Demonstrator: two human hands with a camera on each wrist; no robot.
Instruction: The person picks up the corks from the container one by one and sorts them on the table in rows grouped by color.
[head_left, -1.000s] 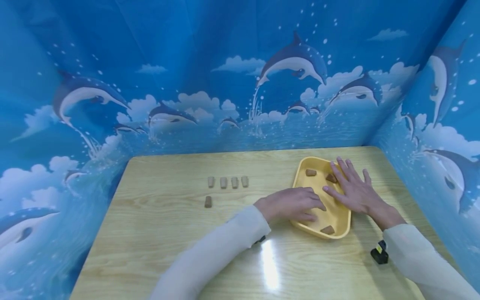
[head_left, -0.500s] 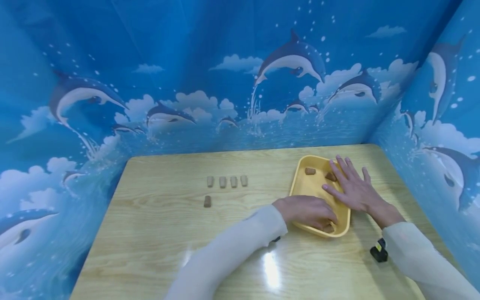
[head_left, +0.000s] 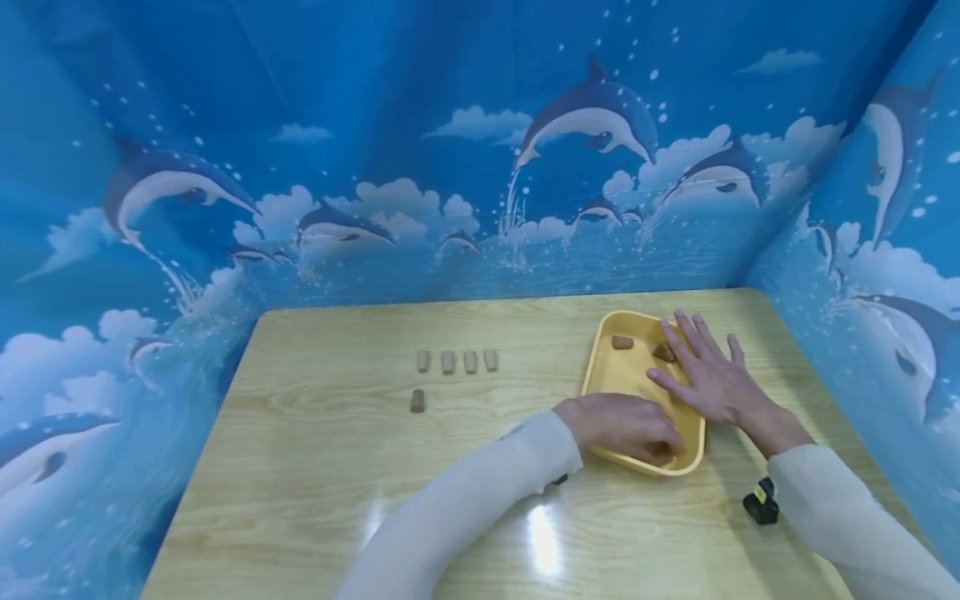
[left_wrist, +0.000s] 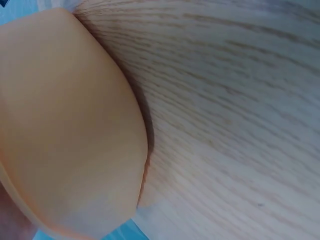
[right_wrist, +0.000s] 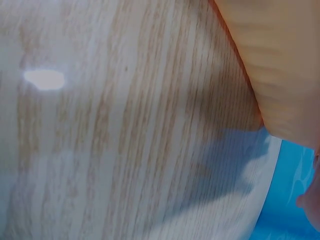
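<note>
A yellow tray stands on the right of the table. My left hand reaches over its left rim, fingers bent down and pinching a small brown block near the front corner; the fingers mostly hide that block. Spread flat, my right hand rests across the tray's right rim. Near its fingers lies a tapered brown block, and another brown block sits at the tray's far left. Both wrist views show mainly the tray's outer wall.
Left of the tray, several pale tapered blocks form a row on the wooden table. A single brown block lies in front of the row's left end. A blue dolphin-print curtain surrounds the table's back and sides.
My left hand has moved right and toward the tray's front corner, its fingers closing over the brown block there. The right hand has stayed in place.
</note>
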